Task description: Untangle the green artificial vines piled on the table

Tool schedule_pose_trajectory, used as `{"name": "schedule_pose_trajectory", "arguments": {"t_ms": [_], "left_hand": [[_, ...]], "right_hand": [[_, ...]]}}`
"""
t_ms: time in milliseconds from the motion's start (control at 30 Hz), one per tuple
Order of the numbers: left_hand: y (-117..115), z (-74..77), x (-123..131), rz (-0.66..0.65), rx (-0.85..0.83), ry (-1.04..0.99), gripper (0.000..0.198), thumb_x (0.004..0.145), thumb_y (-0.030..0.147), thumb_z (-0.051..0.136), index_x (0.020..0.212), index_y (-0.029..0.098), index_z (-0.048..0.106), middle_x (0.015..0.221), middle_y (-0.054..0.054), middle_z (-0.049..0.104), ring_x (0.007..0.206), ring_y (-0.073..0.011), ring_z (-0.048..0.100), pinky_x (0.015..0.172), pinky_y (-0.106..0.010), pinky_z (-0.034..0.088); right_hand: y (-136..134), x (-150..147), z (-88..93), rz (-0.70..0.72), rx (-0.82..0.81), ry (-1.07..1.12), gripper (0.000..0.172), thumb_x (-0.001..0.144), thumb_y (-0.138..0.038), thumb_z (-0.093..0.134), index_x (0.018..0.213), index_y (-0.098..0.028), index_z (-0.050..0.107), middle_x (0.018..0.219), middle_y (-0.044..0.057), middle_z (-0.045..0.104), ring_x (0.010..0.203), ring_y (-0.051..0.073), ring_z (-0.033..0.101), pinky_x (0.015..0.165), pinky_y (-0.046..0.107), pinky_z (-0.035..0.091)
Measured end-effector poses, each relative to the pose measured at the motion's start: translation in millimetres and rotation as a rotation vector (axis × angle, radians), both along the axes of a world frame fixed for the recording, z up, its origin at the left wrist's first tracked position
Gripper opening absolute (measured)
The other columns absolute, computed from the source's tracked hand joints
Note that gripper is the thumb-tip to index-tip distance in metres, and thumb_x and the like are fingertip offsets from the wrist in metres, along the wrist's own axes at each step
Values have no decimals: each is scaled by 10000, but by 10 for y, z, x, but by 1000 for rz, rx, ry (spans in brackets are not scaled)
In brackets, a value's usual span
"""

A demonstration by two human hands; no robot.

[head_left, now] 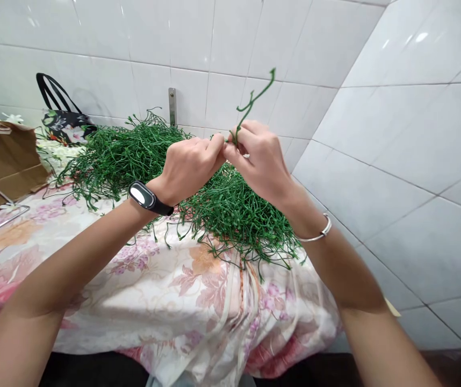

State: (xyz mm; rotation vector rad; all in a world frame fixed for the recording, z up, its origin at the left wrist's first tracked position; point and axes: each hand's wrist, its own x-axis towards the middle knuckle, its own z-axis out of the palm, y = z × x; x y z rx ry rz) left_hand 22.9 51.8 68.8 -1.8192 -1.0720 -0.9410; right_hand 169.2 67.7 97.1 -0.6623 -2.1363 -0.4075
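Both hands meet above a heap of green stems, fingertips almost touching. My right hand (260, 156) is closed in a pinch on a thin green artificial stem (250, 105), whose forked upper end sticks up and to the right. My left hand (192, 161) is closed too, thumb and forefinger pinching right beside the right fingertips, where a small green bit shows; what it grips is mostly hidden. Beneath and behind the hands lie two piles of similar stems, one pile (129, 150) at the left and another pile (242, 215) below my right hand.
A floral cloth (153, 301) covers the surface. To the left are a cardboard box (8, 156), a bent metal wire frame (0, 231), a black flowered bag (67, 123) and white flowers (57, 153). White tiled walls (395, 145) rise behind and at the right, with a metal bracket (172, 107).
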Motion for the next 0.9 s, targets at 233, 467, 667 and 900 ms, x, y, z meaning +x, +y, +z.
{"name": "schedule_pose_trajectory", "arguments": {"t_ms": [233,467,667,900], "left_hand": [[92,-79,34,-44,-59,17,364,895,353,275,793,146,555,547,-39,574,464,-123,494,444,-260,200],[209,-143,124,-93,-67,-42,353,899,348,267,803,131,529,542,-39,570,438,-109,485,429,-249,200],[166,0,14,-153,-94,-25,315,879,312,296,712,168,521,455,12,461,386,-90,390,432,-244,170],[78,77,39,-191,-158,-101,317,874,332,306,688,185,516,445,25,401,392,-90,345,445,-248,177]], "right_hand": [[-45,-20,-7,-137,136,-128,195,800,-140,375,632,-160,473,687,31,429,842,186,467,803,412,349],[-26,-13,-7,-296,323,-227,219,822,-116,332,693,-149,507,763,56,495,892,209,476,783,404,364],[63,165,128,-104,187,-288,215,868,-208,330,784,-166,524,852,43,510,947,189,461,830,404,354],[52,199,148,30,61,-153,187,845,-251,391,723,-198,523,814,38,496,973,227,464,890,484,302]]}}
